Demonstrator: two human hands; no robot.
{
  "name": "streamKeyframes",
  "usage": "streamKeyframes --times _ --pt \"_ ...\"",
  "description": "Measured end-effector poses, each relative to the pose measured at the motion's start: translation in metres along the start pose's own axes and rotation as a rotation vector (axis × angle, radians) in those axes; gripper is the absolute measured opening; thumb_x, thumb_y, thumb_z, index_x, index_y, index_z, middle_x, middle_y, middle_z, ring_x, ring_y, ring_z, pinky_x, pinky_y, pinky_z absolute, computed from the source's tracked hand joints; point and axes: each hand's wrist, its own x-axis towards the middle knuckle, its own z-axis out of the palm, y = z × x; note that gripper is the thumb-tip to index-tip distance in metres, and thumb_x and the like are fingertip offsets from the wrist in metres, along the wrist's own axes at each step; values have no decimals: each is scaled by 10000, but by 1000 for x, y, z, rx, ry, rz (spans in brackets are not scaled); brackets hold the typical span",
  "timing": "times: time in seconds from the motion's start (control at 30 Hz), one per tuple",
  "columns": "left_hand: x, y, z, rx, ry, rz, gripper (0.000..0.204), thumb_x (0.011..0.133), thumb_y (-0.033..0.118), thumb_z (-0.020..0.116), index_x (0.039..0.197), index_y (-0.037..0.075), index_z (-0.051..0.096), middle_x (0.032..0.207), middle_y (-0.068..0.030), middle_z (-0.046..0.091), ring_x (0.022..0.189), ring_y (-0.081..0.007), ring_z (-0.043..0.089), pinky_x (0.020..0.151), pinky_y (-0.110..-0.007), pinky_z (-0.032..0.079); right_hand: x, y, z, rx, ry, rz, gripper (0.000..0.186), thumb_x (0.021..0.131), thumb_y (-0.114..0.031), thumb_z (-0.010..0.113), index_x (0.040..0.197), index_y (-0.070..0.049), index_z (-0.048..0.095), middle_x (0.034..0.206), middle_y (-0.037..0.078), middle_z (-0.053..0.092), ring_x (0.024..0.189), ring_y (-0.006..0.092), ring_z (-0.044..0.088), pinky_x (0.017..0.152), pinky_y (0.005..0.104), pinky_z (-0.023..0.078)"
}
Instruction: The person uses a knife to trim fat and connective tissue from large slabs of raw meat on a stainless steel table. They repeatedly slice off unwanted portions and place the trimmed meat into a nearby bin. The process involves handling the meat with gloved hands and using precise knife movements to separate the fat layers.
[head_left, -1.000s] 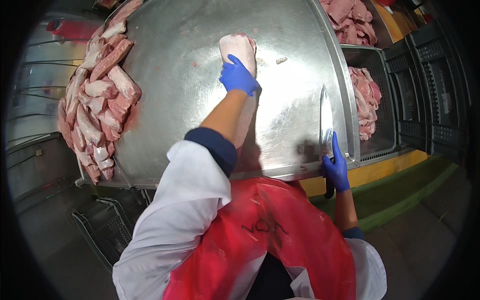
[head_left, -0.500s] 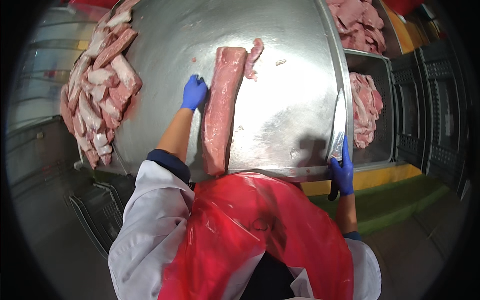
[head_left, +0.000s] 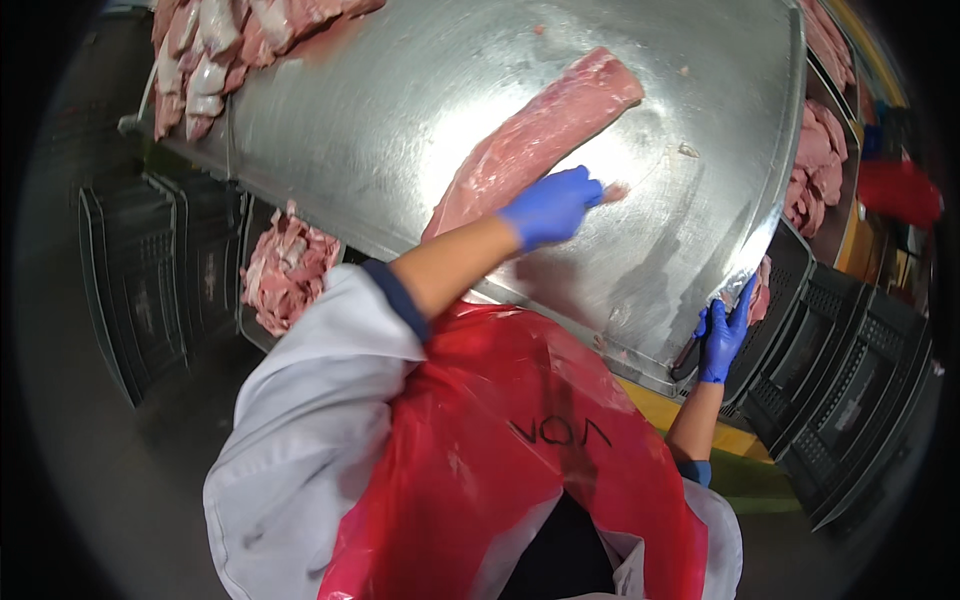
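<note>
A long pale-pink pork loin (head_left: 545,125) lies slantwise on the steel table. Just right of it my left hand (head_left: 550,208), in a blue glove, is closed, and a small meat scrap (head_left: 615,192) pokes out at its fingertips, slightly blurred. By the table's right edge my right hand (head_left: 725,335), also gloved in blue, grips a knife (head_left: 688,357). The dark handle shows below the fingers. Its shiny blade points up and away along the table rim, hard to tell apart from the glare.
Meat pieces (head_left: 215,45) are piled at the table's far left. A crate of trimmings (head_left: 290,265) stands below the left edge. More meat (head_left: 820,165) fills containers beyond the raised right rim (head_left: 775,190). Dark crates (head_left: 815,400) stand at the right. A small bit (head_left: 688,150) lies on the steel.
My view has turned, so the table appears rotated. My left hand has crossed over the loin to its right side and taken the meat scrap. The right hand still holds the knife.
</note>
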Motion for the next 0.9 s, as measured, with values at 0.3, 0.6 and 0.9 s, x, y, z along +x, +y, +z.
streamKeyframes --times 0.3,0.6,0.9 --pt "-362 -70 -182 141 414 -548 184 760 -55 551 930 8 523 862 -139 535 806 -308 567 783 -377 491 37 -74 214 -341 -617 -329 757 935 -138 595 1602 -272 266 1146 186 708 615 148 636 631 330 546" --pt "-227 -60 -102 388 439 -446 712 776 331 775 1325 -51 532 1329 -290 541 1234 -458 512 1088 -485 406 117 -97 254 -18 -476 -201 808 938 -24 585 1620 -197 188 782 67 635 592 111 582 503 286 493" --pt "-33 -76 -71 -1070 97 -520 678 799 290 767 1337 -26 501 1146 -198 671 1083 -344 661 929 -454 556 39 -45 127 58 -253 -71 802 939 10 553 1620 -224 200 797 40 602 585 104 566 464 248 460"
